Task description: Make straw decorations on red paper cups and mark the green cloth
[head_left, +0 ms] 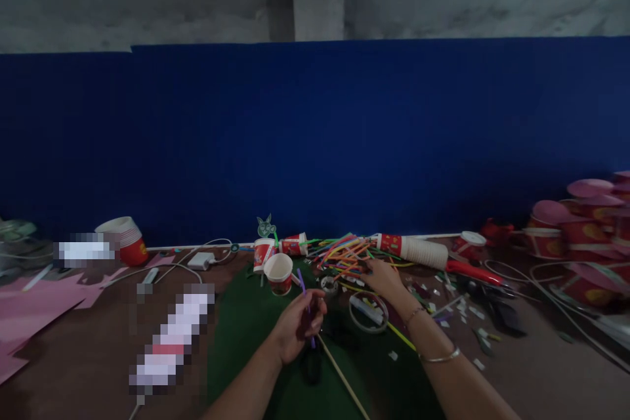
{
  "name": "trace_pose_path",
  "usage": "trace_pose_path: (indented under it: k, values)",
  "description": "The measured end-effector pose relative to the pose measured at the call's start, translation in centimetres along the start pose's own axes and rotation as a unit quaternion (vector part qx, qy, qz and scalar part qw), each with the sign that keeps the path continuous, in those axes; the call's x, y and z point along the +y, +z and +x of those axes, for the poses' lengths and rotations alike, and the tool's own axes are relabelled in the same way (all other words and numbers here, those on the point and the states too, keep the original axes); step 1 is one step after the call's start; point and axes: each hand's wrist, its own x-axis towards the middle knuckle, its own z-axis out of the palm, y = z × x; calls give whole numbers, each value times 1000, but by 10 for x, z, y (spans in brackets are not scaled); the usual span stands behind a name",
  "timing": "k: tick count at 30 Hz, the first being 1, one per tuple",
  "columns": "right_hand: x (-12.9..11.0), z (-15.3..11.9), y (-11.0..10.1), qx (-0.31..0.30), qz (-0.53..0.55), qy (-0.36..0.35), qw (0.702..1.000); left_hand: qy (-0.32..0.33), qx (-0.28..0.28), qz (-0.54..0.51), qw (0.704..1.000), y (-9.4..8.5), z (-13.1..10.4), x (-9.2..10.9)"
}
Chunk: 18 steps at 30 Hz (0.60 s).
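Note:
A purple straw (302, 281) runs through the curled fingers of my left hand (299, 325), above the green mat (241, 341). My right hand (386, 282) reaches over the near right edge of a heap of colourful straws (344, 254); its fingertips touch the heap, and what they hold, if anything, is hidden. Beyond my left hand stands an open paper cup (279, 273). Behind it are another red cup (264, 253) with a cat-face cutout (266, 226) and a cup lying on its side (294, 245). A tape roll (368, 312) lies between my forearms.
A long stack of cups (418, 252) lies behind my right hand. Paper scraps (462, 308) and black scissors (497, 305) are to the right, beside red cups with pink tops (590, 230). Pink paper (39, 308) and stacked cups (123, 241) sit left. A stick (344, 377) lies in front.

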Motion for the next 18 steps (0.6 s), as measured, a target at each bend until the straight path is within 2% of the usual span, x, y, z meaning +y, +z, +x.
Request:
trace_pose_path:
  k: [3,8,11,13,15,16,18]
  values:
    - [-3,-5,7,-11,-38,-37,999,-4,-1,-4,1000,1,-1,1]
    - [-6,-10,13,16,-153,-109,982,-6,0,-5,1000,1,-1,2]
    - [-7,-9,11,43,-132,-113,984,-1,-2,-5,1000,1,0,1]
    - [-9,-6,7,69,-54,-101,991,1,0,-5,1000,0,0,1]
    - [-11,-4,2,96,86,-80,988,1,4,-4,1000,0,0,0]
    - [-13,-2,-1,111,175,-68,976,0,6,-4,1000,0,0,0]
    - [-18,-2,-7,134,354,-40,925,-3,7,-5,1000,1,0,0]
